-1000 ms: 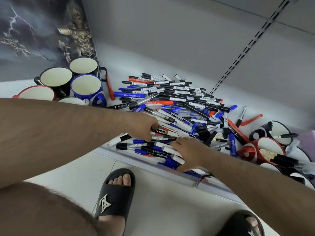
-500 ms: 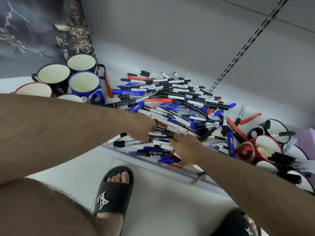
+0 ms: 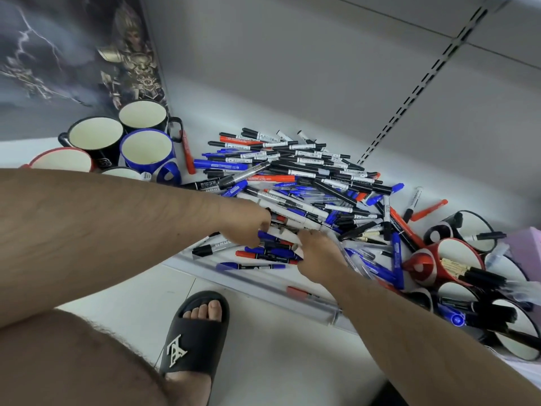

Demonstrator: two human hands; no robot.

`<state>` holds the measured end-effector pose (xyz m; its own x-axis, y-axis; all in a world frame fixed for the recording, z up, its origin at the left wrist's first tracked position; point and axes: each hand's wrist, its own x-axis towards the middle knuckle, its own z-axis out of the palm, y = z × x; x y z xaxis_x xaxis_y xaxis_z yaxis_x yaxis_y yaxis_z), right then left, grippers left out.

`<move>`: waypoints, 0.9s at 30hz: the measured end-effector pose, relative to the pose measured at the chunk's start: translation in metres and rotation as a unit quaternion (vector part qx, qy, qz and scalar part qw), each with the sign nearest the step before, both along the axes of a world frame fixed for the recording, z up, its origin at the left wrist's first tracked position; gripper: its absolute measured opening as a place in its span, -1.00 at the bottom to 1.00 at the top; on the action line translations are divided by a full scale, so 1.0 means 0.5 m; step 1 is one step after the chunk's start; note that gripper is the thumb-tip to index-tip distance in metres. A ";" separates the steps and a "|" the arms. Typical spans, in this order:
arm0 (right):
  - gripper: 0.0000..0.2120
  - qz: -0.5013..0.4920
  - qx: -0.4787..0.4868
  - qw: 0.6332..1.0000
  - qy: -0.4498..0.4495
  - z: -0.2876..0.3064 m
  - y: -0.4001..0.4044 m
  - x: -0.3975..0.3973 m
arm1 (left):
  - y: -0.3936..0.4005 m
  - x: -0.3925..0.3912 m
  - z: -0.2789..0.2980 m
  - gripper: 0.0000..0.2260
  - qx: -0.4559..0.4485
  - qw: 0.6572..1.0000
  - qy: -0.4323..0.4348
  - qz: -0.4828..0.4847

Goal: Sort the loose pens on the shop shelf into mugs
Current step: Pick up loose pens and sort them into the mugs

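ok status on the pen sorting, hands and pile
Left hand and right hand both digging in the pen pile, grips unclear. Mugs on the left empty, red mug part filled. Nothing blocking.

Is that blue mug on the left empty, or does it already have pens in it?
Empty. The blue mug stands upright and its pale inside shows bare, with no pens in it.

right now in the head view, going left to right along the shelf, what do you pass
red-rimmed mug → blue mug → lone red pen beside that mug → pile of loose pens with the left hand and right hand in it → red mug holding pens
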<state>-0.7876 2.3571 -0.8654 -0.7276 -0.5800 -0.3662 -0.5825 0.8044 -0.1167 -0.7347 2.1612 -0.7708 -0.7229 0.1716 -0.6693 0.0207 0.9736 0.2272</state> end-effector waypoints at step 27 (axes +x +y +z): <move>-0.85 -0.358 -0.427 0.777 -0.292 0.277 -0.039 0.025 | 0.073 -0.021 0.126 -0.46 0.438 0.781 0.031 0.445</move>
